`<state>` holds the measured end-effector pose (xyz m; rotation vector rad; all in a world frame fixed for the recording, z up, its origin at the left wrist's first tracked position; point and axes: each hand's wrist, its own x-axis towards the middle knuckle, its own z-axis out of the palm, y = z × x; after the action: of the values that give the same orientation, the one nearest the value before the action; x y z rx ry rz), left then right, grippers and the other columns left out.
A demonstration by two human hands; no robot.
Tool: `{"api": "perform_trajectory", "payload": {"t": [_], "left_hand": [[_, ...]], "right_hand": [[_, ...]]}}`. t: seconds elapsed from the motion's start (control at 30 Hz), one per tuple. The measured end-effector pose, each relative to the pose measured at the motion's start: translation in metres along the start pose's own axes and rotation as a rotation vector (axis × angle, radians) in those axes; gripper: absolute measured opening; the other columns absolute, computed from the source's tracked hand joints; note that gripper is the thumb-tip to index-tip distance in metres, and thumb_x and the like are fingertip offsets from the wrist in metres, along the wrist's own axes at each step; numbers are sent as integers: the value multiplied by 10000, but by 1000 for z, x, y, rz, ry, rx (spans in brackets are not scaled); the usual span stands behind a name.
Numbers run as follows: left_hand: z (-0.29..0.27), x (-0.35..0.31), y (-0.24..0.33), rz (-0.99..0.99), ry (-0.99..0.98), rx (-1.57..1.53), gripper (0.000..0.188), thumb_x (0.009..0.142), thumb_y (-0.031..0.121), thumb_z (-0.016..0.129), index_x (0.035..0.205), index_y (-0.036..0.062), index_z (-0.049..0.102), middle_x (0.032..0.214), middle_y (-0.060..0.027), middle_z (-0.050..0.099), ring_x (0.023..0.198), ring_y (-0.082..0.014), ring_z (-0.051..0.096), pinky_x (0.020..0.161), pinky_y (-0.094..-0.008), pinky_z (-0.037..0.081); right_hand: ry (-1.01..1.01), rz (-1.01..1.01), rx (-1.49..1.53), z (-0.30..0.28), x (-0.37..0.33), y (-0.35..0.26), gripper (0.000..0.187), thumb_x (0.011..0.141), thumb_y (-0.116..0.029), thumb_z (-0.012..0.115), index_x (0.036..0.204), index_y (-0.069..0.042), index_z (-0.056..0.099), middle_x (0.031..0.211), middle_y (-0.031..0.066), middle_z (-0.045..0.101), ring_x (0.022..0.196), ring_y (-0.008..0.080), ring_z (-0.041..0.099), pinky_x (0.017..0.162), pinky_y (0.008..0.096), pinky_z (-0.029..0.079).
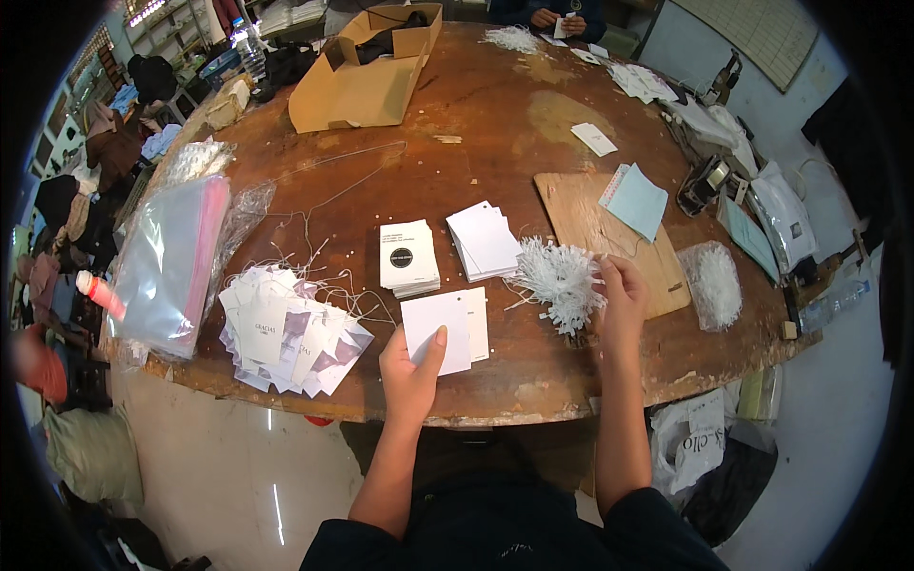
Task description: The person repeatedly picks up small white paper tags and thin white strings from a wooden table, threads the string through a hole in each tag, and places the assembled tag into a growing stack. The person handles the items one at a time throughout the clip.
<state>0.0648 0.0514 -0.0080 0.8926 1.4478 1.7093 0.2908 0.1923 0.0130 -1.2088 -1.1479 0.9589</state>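
My left hand (pixel 409 373) grips two overlapping white card tags (pixel 440 324), thumb on top, a small hole at the upper edge of the front one. My right hand (pixel 623 297) is at the right side of a bundle of white tag strings (pixel 554 290). Its fingers are drawn together, and what lies between them is too small to make out. Beyond the held tags stand a stack of cream printed cards (pixel 409 262) and a stack of plain white cards (pixel 483 243). Left of my left hand lies a heap of strung tags (pixel 276 333), its strings trailing over the wood.
Clear plastic sleeves (pixel 171 266) lie at the table's left. A wooden board (pixel 581 205) carries a light-blue card (pixel 636 202); a bagged string bundle (pixel 712 285) is beside it. An open cardboard box (pixel 357 95) stands farther back. Across the table (pixel 466 143), another person handles tags.
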Motion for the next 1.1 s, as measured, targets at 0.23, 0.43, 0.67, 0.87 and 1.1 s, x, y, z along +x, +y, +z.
{"api": "perform_trajectory", "payload": {"t": [0.23,0.43,0.67,0.87,1.1], "left_hand": [[1,1,0,15,11,24,271,945,161,669,1116,-46,633,1011,-69,687,918,-90,600,814,-266,485],[1,1,2,10,18,62,280,943,164,671,1123,-47,634,1017,-70,686,919,-96,602,815,-267,485],[-2,-1,2,-5,30,-16,277,935,156,678,1119,-47,637,1018,-60,685,922,-91,600,814,-261,483],[-1,-13,-2,-155,-152,-453,286,928,116,668,1163,-38,619,1061,-78,680,952,-118,634,847,-280,502],[2,-19,-5,-274,-152,-688,269,941,93,636,1179,-28,598,1102,-95,674,988,-142,651,869,-309,520]], "right_hand": [[-54,9,-104,5,-2,-7,198,968,-173,618,989,13,681,911,31,675,831,103,595,749,254,480],[88,-368,-419,3,-1,-20,257,996,-193,601,892,39,636,811,32,638,752,88,553,698,247,446],[32,-373,-47,16,-16,-43,210,987,-135,585,835,1,639,672,-18,525,631,53,452,597,216,383],[-474,-143,-25,68,-55,-22,131,950,-84,623,943,32,683,806,42,673,737,87,584,678,253,481],[-871,-399,-213,76,-72,5,171,861,-123,683,990,-14,707,799,138,695,708,212,673,631,326,505]]}}
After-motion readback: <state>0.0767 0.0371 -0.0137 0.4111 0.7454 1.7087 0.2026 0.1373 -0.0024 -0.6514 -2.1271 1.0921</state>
